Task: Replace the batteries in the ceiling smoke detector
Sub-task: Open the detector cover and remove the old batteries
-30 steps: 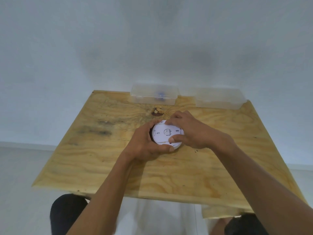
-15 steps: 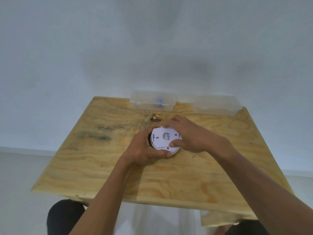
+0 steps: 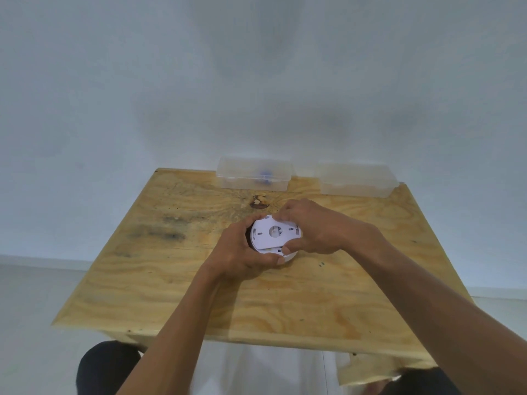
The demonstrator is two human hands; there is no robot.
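A round white smoke detector (image 3: 272, 236) lies back side up near the middle of the plywood table (image 3: 176, 286). My left hand (image 3: 242, 253) cups its left and near edge, thumb pressed along the lower rim. From the right, my right hand (image 3: 316, 228) grips its flat white back plate between fingers at the far edge and thumb at the near edge. The plate sits tilted, with a gap showing between it and the detector body at the near side.
Two clear plastic boxes stand at the table's far edge: the left box (image 3: 253, 178) holds something small and blue, the right box (image 3: 356, 181) looks empty. A dark knot (image 3: 259, 203) marks the wood behind the detector. A white wall rises behind.
The back plate has turned and tipped up from the detector body, opening a gap at the near side. Both hands stay on the detector; the view has shifted slightly.
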